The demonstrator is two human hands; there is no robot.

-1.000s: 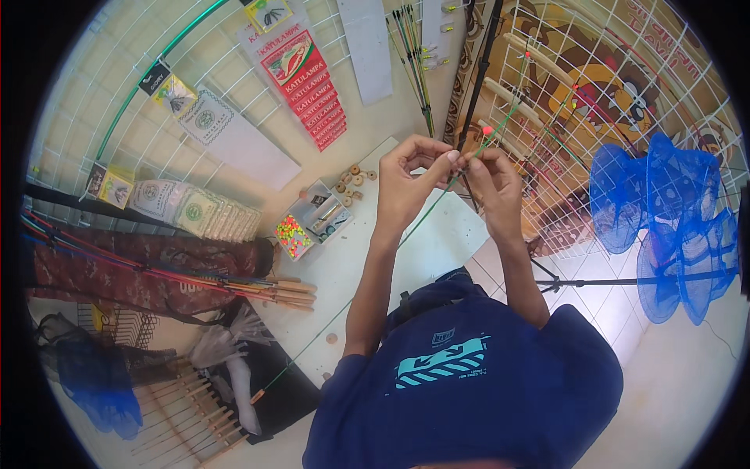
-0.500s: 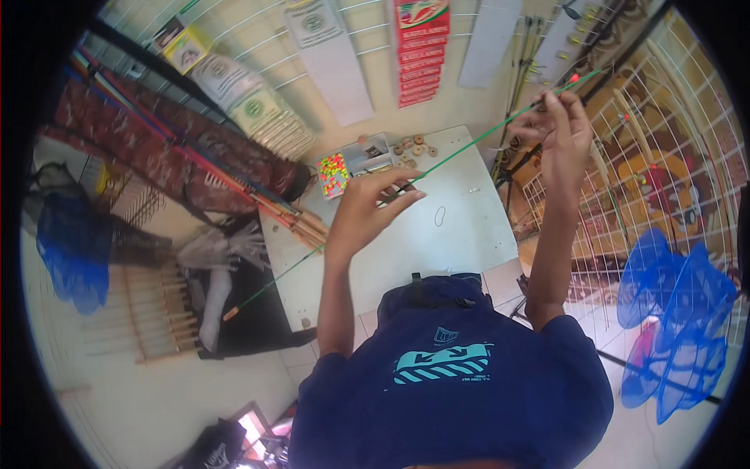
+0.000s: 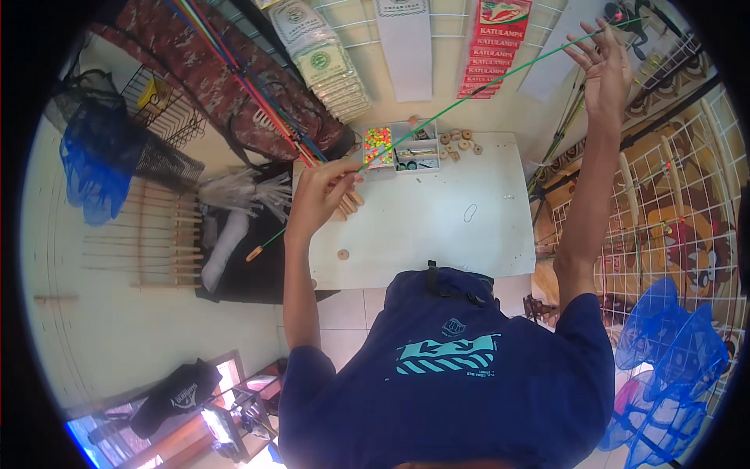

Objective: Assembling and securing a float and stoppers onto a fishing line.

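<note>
A thin green fishing rod [image 3: 437, 113] slants across in front of me, from a light wooden handle [image 3: 254, 254] at the lower left to its tip at the upper right. My left hand [image 3: 320, 191] is closed round the rod above the handle, thumb and fingers pinching it. Up near the tip, my right hand [image 3: 605, 74] has its fingers spread beside the rod; whether any fingertip touches it I cannot tell. A small red bit shows close to the tip.
The white table [image 3: 422, 234] bears a compartment box [image 3: 422, 148] with bright beads, several wooden discs [image 3: 461, 141] and a loop of line [image 3: 470, 213]. Rods and a camouflage bag [image 3: 242, 86] lean at left. Blue nets [image 3: 656, 344] hang by the wire grid [image 3: 687, 203] at right.
Both hands have moved apart: the left slid leftward down the rod, the right went up and right. The right fingers have spread. The view has shifted too.
</note>
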